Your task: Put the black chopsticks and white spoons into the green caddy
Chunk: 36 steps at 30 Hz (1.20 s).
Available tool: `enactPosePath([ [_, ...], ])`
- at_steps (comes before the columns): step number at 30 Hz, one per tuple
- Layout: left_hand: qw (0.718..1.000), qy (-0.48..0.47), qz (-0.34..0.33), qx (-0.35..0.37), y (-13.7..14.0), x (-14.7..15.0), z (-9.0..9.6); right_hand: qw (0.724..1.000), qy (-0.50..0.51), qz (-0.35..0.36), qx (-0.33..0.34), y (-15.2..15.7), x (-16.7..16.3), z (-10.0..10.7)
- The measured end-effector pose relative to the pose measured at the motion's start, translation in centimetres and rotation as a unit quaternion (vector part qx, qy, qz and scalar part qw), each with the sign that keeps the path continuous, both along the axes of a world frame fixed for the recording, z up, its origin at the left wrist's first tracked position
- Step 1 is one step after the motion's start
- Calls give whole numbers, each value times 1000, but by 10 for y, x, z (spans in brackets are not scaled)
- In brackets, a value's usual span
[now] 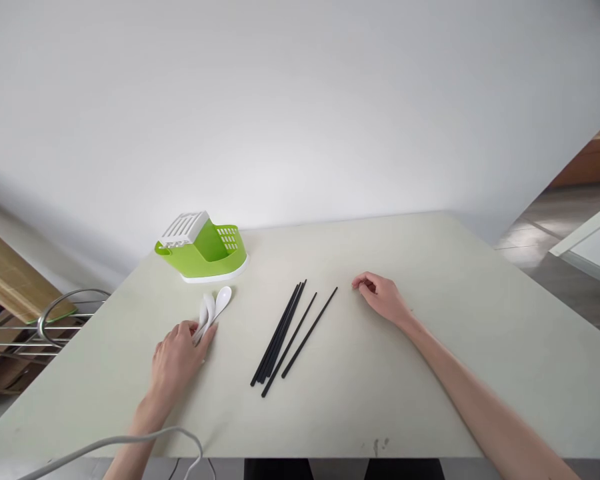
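Observation:
My left hand (177, 353) is closed around the handles of a few white spoons (223, 299), whose bowls point away from me just above the table. To the right of it lies a bunch of black chopsticks (280, 337), with two more spread apart on that bunch's right side. My right hand (380, 297) rests on the table beyond the chopsticks' right end. Its fingers are curled in and hold nothing that I can see. Behind the spoons stands a green and white cutlery holder (210, 257) with a slotted white top and an open basket.
The pale table (430, 373) meets a white wall (320, 120) at its back. A grey cable (125, 440) loops over the front left edge near my left forearm. On the left, a metal rack (30, 343) with boxes stands beside the table.

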State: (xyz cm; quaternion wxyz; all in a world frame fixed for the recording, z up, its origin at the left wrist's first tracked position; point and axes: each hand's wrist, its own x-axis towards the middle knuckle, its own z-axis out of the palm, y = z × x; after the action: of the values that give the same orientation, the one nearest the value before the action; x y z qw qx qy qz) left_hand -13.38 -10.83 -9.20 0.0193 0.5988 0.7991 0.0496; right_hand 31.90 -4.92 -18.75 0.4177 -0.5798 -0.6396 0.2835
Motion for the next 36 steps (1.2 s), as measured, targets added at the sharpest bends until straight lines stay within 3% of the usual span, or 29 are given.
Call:
enactPosePath([
  [4, 999, 24, -9, -31, -2, 7, 0, 1000, -4, -1, 0, 0, 0, 0],
  [10, 999, 26, -35, -21, -3, 9, -8, 1000, -6, -6, -1, -1, 1, 0],
  [20, 998, -41, -42, 37, -5, 0, -17, 1000, 3, -9, -4, -3, 0, 1],
  [27, 992, -118, -35, 36, -11, 3, -13, 1000, -9, -15, -9, -4, 1, 1],
  [31, 982, -177, -38, 58, -14, 16, -7, 1000, -8, -14, -13, -4, 2, 1],
  [36, 959, -256, -106, 60, -18, 55, 7, 1000, -1, -14, -7, -3, 1, 2],
])
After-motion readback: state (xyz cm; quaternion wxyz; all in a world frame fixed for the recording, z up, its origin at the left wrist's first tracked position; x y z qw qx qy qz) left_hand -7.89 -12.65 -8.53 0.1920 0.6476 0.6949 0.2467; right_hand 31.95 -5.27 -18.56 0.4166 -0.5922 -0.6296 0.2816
